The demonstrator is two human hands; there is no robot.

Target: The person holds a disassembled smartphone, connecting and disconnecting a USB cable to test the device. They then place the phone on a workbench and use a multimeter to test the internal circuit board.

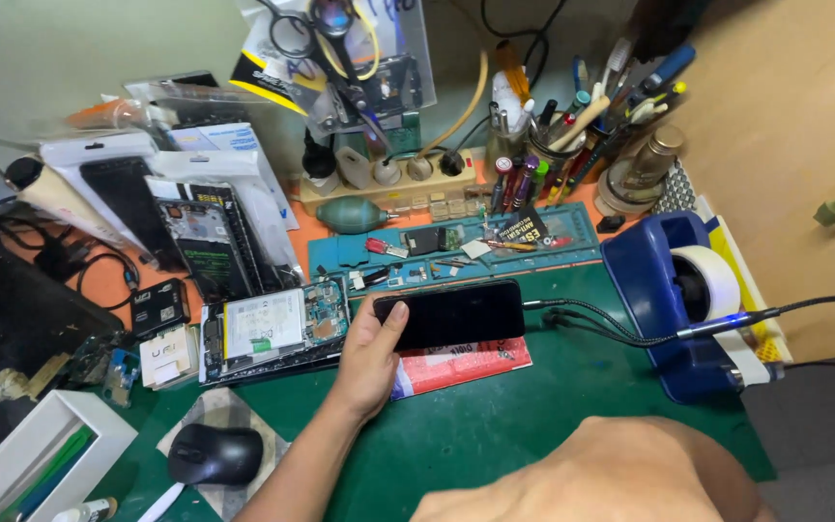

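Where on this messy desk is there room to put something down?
The green mat is bare in front, between the mouse and the blue tape dispenser, below the phone that the left hand holds. The back and left are crowded with tools, pens and an opened phone.

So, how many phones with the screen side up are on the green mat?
1: the black phone at the mat's middle, gripped at its end by the left hand. Others may hide under the clutter.

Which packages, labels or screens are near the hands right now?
Phone: dark blank screen, gripped by left hand.
Flat packet: red and white, under the phone.
White package: upper left, holding a black panel.
Opened phone: white-labelled battery, left of the hand.
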